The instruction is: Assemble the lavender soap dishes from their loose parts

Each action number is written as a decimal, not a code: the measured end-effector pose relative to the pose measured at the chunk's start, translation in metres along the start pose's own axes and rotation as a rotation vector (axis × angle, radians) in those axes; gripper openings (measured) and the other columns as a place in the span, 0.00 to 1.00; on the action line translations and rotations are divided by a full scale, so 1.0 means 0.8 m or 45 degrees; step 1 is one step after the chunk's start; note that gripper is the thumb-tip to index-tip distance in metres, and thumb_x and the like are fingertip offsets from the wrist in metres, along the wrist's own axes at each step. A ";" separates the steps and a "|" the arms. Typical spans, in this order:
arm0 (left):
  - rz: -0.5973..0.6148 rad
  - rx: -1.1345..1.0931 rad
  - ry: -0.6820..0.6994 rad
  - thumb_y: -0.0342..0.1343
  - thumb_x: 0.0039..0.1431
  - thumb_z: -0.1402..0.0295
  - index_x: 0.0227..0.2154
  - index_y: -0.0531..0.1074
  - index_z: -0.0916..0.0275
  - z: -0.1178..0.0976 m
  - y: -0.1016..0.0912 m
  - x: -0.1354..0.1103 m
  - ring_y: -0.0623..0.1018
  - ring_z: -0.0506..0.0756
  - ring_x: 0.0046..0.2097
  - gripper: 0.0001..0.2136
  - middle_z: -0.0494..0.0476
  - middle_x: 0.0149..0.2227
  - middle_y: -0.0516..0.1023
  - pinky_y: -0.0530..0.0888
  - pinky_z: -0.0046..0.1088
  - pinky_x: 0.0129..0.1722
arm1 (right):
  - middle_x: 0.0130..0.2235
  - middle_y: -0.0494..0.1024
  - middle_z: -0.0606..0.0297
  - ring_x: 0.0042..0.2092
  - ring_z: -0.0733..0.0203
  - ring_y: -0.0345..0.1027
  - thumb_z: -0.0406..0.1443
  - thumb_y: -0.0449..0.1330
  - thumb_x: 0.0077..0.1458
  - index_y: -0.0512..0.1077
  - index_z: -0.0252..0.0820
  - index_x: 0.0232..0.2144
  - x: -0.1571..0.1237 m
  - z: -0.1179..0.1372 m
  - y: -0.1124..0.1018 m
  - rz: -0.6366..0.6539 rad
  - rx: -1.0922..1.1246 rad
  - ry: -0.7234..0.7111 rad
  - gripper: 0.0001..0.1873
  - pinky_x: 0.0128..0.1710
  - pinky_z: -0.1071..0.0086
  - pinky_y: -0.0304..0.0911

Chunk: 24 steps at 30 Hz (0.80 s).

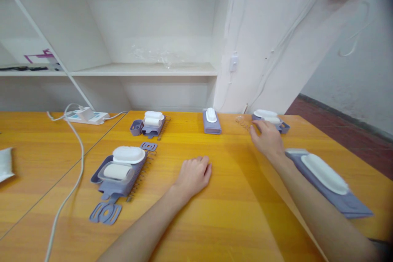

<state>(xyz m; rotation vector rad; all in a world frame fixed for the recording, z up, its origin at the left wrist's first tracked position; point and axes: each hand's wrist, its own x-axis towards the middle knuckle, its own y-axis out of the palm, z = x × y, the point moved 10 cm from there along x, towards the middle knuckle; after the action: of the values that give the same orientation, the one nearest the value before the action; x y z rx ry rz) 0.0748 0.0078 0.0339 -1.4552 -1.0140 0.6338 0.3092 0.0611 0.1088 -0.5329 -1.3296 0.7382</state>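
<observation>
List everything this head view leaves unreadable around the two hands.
All in the head view:
- Left hand: curled fingers hide the palm and anything under it.
- Purple plastic tray with white oval lid: right hand covers its near edge; contact unclear.
- Long purple tray: forearm hides its left side.
- White object: cut by left edge.
- Thin wire spring: too small.

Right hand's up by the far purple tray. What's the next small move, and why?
Probably close the right hand on the purple tray: its fingertips rest at the tray's near edge, not gripping, while the left hand lies curled on the table.
</observation>
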 end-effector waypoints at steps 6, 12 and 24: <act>0.011 -0.021 -0.001 0.39 0.63 0.63 0.32 0.66 0.60 0.000 0.000 -0.001 0.77 0.56 0.33 0.12 0.57 0.31 0.76 0.65 0.28 0.29 | 0.50 0.66 0.48 0.50 0.43 0.59 0.43 0.51 0.54 0.67 0.38 0.48 0.020 -0.058 0.002 -0.047 -0.357 0.173 0.22 0.45 0.52 0.57; 0.007 -0.030 -0.009 0.39 0.63 0.63 0.32 0.66 0.60 0.000 -0.002 -0.001 0.77 0.56 0.33 0.13 0.57 0.31 0.76 0.65 0.29 0.29 | 0.51 0.64 0.44 0.50 0.42 0.59 0.46 0.54 0.50 0.68 0.36 0.45 0.026 -0.114 0.034 0.118 -0.410 0.272 0.24 0.45 0.54 0.57; 0.022 -0.029 -0.018 0.39 0.63 0.62 0.33 0.67 0.61 0.002 0.000 -0.002 0.77 0.56 0.33 0.13 0.58 0.32 0.76 0.65 0.29 0.29 | 0.44 0.65 0.48 0.41 0.45 0.65 0.48 0.56 0.47 0.69 0.40 0.32 0.033 -0.164 0.049 0.231 -0.201 0.518 0.18 0.37 0.53 0.62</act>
<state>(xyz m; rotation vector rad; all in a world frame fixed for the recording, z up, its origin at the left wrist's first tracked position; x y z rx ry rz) 0.0727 0.0070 0.0335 -1.4822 -1.0236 0.6475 0.4328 0.1154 0.0747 -0.8895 -0.9707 0.6325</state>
